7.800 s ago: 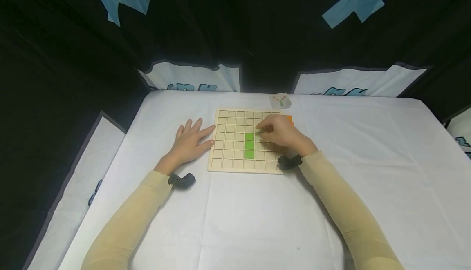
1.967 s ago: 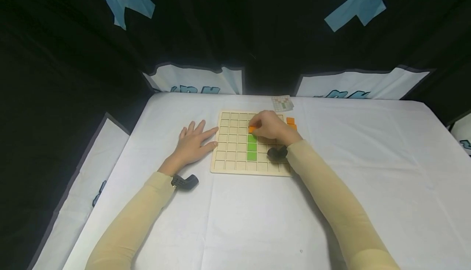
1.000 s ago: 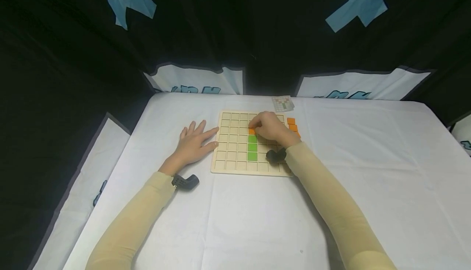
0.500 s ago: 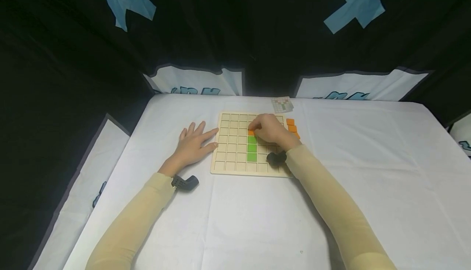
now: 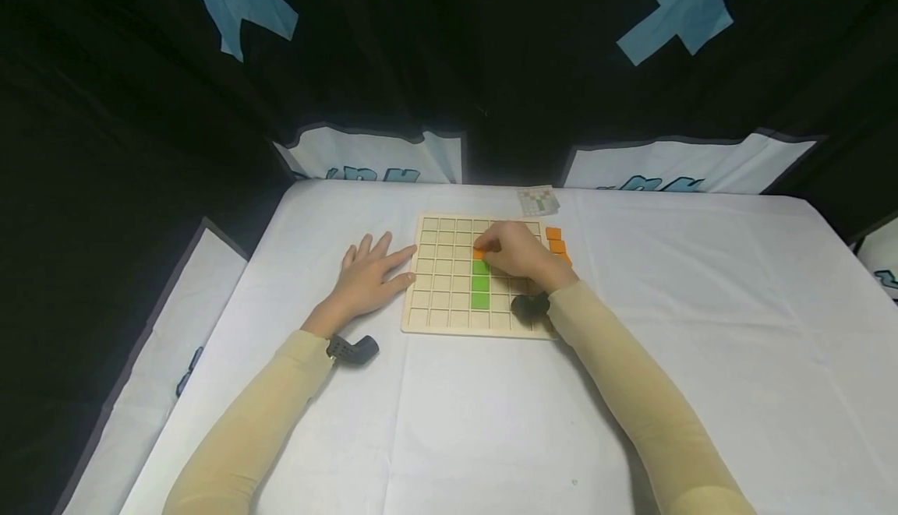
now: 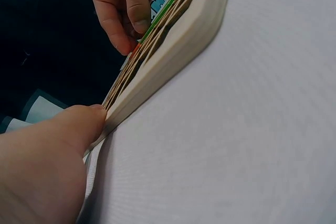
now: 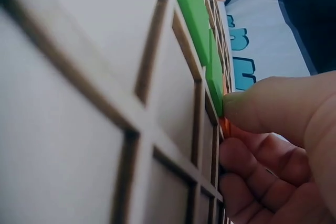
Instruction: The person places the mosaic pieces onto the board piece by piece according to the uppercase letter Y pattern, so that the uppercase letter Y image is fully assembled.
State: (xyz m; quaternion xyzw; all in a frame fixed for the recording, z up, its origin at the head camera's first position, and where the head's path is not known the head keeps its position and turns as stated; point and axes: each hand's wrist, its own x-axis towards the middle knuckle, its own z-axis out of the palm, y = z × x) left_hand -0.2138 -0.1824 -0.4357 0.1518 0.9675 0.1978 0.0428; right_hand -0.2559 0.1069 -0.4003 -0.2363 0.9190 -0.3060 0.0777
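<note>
A wooden grid board lies on the white-covered table. A column of green square tiles sits in its cells. My right hand pinches an orange square tile at the cell just above the green column. In the right wrist view the thumb meets that orange tile beside the green ones, and the other fingers curl behind it. My left hand lies flat with fingers spread, thumb and index fingertip touching the board's left edge. The right hand and forearm hide part of the board's right side.
Several loose orange tiles lie along the board's right edge. Behind the board is a small printed pattern card. A dark curtain stands beyond the table.
Earlier the right hand held a green tile over the board; later it brought an orange tile above the green column and lowered it there. The left hand has stayed at the board's edge.
</note>
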